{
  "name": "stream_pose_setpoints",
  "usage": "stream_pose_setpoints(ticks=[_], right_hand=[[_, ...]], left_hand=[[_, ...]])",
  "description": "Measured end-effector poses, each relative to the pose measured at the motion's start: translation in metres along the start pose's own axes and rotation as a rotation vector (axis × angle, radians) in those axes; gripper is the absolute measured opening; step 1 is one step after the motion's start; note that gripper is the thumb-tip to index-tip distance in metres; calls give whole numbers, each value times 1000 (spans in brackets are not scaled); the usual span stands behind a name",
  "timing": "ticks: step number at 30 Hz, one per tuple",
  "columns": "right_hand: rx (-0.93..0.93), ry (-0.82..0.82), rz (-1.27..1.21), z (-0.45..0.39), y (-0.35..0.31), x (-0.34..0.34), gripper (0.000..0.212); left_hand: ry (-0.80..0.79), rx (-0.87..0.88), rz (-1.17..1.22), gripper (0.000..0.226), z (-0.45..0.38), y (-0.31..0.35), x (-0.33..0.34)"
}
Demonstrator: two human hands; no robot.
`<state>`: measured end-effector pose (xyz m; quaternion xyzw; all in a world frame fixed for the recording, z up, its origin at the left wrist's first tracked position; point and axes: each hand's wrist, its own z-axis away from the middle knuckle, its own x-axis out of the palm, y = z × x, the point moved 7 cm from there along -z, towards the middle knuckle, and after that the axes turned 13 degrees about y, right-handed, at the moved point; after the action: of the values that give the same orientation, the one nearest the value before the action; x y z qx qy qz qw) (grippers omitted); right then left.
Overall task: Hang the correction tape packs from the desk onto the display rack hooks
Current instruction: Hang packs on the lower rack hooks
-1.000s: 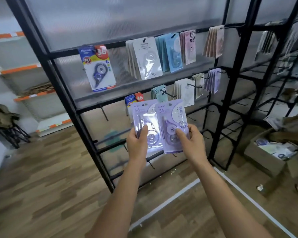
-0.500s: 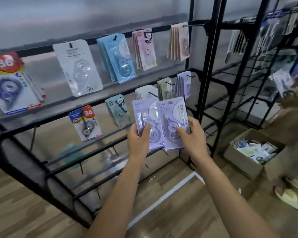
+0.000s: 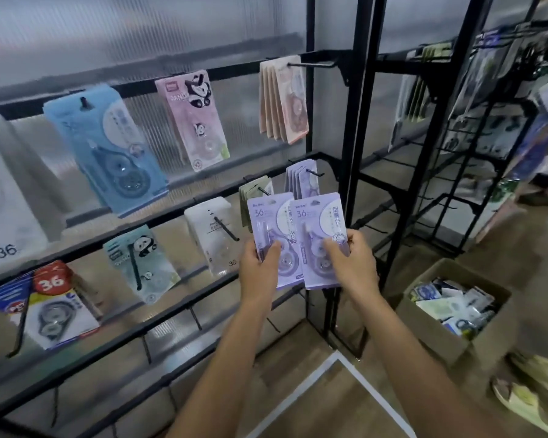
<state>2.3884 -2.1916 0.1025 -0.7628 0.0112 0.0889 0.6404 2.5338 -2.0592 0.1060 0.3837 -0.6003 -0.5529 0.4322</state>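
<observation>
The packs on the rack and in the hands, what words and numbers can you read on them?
"36": left purple pack, held by the left hand.
"36": right purple pack, held by the right hand.
"36": white pack, far left.
"36": red badge on the bottom-left pack.
"36": clear pack, lower corner.
Other print, including the panda packs': too blurred.

I see my left hand pinching one purple pack and my right hand pinching another, side by side before the black rack, just below the purple packs hanging on a hook. A cardboard box sits by the rack's right corner.
</observation>
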Motion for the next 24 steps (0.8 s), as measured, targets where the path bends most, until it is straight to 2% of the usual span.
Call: stream_pose_setpoints(ticks=[9, 12, 18, 24], right_hand=[[77, -204, -116, -104, 38, 41, 20], [95, -249, -160, -142, 44, 50, 12], [92, -311, -158, -196, 64, 65, 14], [103, -392, -158, -219, 82, 78, 22]], left_hand=[[145, -21, -2, 15, -41, -29, 70], [192, 22, -18, 17, -54, -31, 95], [315, 89, -17, 25, -66, -36, 122], [384, 140, -46, 16, -71, -37, 141]])
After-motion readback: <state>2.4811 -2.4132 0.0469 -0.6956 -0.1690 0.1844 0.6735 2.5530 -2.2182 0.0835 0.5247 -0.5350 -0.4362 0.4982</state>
